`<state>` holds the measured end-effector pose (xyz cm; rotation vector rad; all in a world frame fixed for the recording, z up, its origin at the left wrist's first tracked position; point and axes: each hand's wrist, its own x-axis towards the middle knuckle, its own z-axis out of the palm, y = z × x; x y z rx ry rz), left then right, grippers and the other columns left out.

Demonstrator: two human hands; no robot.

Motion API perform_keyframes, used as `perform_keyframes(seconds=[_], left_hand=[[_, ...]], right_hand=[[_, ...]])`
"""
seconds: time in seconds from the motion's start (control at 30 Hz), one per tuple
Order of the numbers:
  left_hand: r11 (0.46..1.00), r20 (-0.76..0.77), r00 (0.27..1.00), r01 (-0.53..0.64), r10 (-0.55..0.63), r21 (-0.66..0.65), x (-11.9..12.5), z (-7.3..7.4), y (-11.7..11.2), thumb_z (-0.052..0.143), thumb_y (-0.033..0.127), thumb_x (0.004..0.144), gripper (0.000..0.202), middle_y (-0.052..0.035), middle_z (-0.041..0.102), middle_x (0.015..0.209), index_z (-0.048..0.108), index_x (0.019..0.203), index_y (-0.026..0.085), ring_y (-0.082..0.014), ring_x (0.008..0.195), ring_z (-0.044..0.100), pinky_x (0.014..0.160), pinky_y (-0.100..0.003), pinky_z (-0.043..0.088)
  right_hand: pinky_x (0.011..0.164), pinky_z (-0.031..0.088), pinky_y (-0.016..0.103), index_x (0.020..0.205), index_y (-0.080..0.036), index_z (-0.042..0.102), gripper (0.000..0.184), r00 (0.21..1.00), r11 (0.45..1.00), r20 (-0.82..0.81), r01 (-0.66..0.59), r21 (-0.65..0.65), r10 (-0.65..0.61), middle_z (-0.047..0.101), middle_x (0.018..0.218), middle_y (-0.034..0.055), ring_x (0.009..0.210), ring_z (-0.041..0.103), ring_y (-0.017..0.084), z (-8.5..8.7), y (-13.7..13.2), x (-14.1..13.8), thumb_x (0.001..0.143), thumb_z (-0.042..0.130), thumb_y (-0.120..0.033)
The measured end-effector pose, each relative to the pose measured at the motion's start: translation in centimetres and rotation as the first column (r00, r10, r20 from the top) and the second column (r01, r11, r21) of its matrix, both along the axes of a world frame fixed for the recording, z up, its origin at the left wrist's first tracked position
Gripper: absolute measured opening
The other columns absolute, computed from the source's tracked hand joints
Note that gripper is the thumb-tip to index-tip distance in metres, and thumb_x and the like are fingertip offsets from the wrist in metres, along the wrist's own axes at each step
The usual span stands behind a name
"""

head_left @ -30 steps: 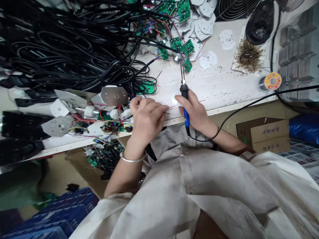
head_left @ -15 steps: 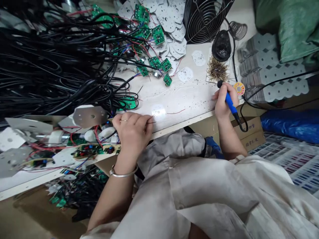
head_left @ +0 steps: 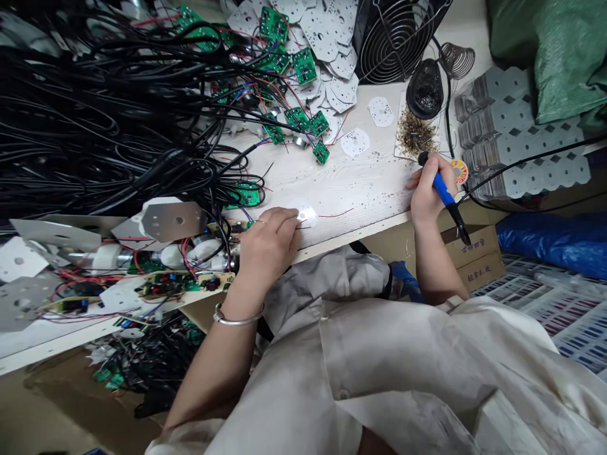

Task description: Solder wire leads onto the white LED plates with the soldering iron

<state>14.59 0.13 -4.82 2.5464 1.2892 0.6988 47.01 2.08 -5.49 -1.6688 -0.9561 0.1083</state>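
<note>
Left hand (head_left: 268, 256) of the person, with a metal bangle (head_left: 238, 315) on the wrist, lies at the bench edge, and its fingertips (head_left: 290, 220) hold down a small white round board (head_left: 306, 215). Right hand (head_left: 429, 199) is well apart and closes around a blue soldering iron (head_left: 443, 189), with a solder spool (head_left: 458, 170) just beside it. A thin red wire (head_left: 336, 213) lies between the hands. A heap of black cables (head_left: 114, 145), green circuit boards (head_left: 303, 66) and metal plates (head_left: 173, 221) crowd the white bench (head_left: 365, 183) beyond the left hand.
</note>
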Motion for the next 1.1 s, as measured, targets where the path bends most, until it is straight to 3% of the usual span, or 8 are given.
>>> perform_keyframes(seconds=[0.27,0.5,0.67,0.83,0.93,1.1], left_hand=[[0.998,0.056,0.998,-0.040,0.037,0.039,-0.1,0.0,0.1,0.057,0.021,0.096,0.013,-0.0067,0.079,0.104,0.070,0.096,0.020,-0.0214,0.094,0.073,0.084,-0.035,0.058],[0.995,0.097,0.991,-0.085,0.090,-0.048,0.2,0.2,0.0,0.054,0.029,0.100,0.018,-0.0060,0.078,0.101,0.070,0.097,0.021,-0.0216,0.095,0.072,0.086,-0.035,0.054],[0.978,0.092,0.974,-0.208,0.209,-0.027,0.3,0.6,-0.5,0.055,0.024,0.094,0.015,-0.0047,0.078,0.103,0.068,0.086,0.022,-0.0242,0.102,0.070,0.097,-0.045,0.046],[0.972,0.009,0.978,-0.208,0.210,-0.106,0.0,0.5,-0.6,0.057,0.024,0.091,0.013,-0.0032,0.079,0.104,0.067,0.082,0.022,-0.0253,0.103,0.069,0.100,-0.049,0.042],[0.962,-0.015,0.977,-0.213,0.214,-0.170,-0.1,0.7,-0.6,0.056,0.023,0.090,0.014,-0.0033,0.078,0.105,0.069,0.084,0.023,-0.0261,0.104,0.069,0.103,-0.051,0.043],[0.963,-0.009,0.985,-0.170,0.172,-0.208,-0.4,0.8,-0.6,0.055,0.021,0.088,0.014,-0.0038,0.077,0.108,0.069,0.086,0.024,-0.0270,0.107,0.068,0.104,-0.052,0.046]], right_hand=[[0.045,0.047,0.026,0.098,-0.019,0.068,0.048,0.996,0.997,-0.062,0.064,0.044,-0.061,0.055,0.056,-0.0085,0.040,0.053,0.008,0.5,-0.1,-0.7,0.093,0.053,-0.065],[0.039,0.042,0.022,0.095,-0.019,0.064,0.040,0.979,0.998,-0.202,0.024,0.061,-0.011,0.057,0.056,-0.0094,0.038,0.053,0.007,1.4,-1.0,-1.5,0.092,0.056,-0.058],[0.032,0.036,0.022,0.084,-0.022,0.060,0.041,0.911,0.977,-0.355,-0.183,0.105,0.209,0.050,0.052,-0.0101,0.032,0.046,0.007,2.2,-3.6,-6.3,0.092,0.056,-0.062],[0.030,0.035,0.022,0.079,-0.025,0.063,0.038,0.753,0.885,-0.500,-0.461,0.061,0.427,0.057,0.057,-0.0081,0.032,0.049,0.007,2.3,-5.8,-11.2,0.089,0.063,-0.061],[0.032,0.037,0.021,0.081,-0.025,0.065,0.034,0.682,0.834,-0.559,-0.551,0.031,0.471,0.057,0.054,-0.0092,0.034,0.051,0.007,2.0,-6.3,-12.1,0.092,0.063,-0.056],[0.036,0.040,0.019,0.082,-0.024,0.066,0.038,0.663,0.800,-0.591,-0.598,-0.047,0.460,0.056,0.049,-0.0103,0.034,0.050,0.006,1.8,-6.2,-11.8,0.091,0.062,-0.060]])
